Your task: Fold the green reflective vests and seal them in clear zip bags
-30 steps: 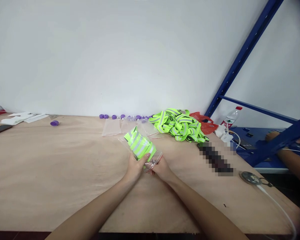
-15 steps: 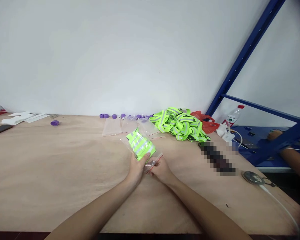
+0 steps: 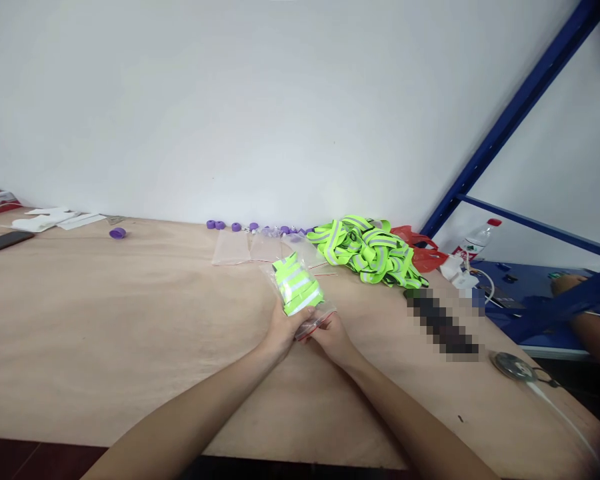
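A clear zip-lock bag (image 3: 321, 321) with a red seal line is held above the wooden table. Inside it lies a folded neon-yellow reflective strap (image 3: 296, 285) with silver stripes. My left hand (image 3: 285, 327) grips the bag from the left, its thumb across the front near the lower end of the strap. My right hand (image 3: 331, 335) is closed on the bag's mouth, by the red seal; its fingertips are partly hidden. Just beyond the bag, several flat clear bags (image 3: 231, 248) lie on the table.
A heap of neon-yellow reflective straps (image 3: 370, 250) sits at the back right, beside a red plastic bag (image 3: 423, 253). Purple caps (image 3: 236, 227) line the wall. A bottle (image 3: 477, 240), a blue rack post (image 3: 510, 127), a corded round device (image 3: 513, 367) and another person's arm (image 3: 593, 333) are at right.
The view has shifted slightly. The bag looks more upright, and my right hand sits closer to my left along the red seal. Both hands keep their hold.
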A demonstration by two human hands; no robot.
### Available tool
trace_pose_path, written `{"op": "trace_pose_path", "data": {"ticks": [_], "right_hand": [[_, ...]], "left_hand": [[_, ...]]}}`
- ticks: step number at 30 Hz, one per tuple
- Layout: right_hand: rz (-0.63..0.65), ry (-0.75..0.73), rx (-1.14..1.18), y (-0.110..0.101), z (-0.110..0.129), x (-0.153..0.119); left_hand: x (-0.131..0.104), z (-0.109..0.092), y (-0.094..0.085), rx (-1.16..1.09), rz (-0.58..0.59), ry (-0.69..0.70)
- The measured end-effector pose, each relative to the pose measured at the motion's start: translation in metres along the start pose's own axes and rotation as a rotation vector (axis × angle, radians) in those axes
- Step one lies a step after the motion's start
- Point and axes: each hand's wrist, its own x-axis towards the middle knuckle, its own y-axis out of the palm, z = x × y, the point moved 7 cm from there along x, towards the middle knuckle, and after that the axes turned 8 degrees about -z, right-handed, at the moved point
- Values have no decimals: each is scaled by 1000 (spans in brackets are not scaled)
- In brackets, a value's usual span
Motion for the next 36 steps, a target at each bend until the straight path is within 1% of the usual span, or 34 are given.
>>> {"op": "trace_pose_path", "data": {"ticks": [2, 4, 6, 10, 13, 17, 21, 29, 36], "right_hand": [[58, -37, -25, -1, 4, 1], [70, -63, -28, -6, 5, 3], [2, -40, 15, -17, 3, 6], [-210, 97, 133, -36, -12, 12], [-280, 155, 141, -41, -18, 14], [-261, 197, 156, -41, -19, 16], [-259, 187, 189, -44, -18, 16], [-293, 173, 232, -50, -18, 18], [-276, 158, 221, -51, -20, 20]], "left_hand": [[4, -4, -4, 4, -19, 27], [9, -10, -9, -3, -53, 68], [14, -17, -15, -8, -82, 100], [17, -28, -23, 11, -132, 144], [16, -33, -23, 36, -145, 166], [14, -37, -20, 42, -155, 197], [14, -38, -19, 57, -150, 202], [13, -35, -16, 61, -117, 162], [14, -36, -21, 79, -156, 164]]}}
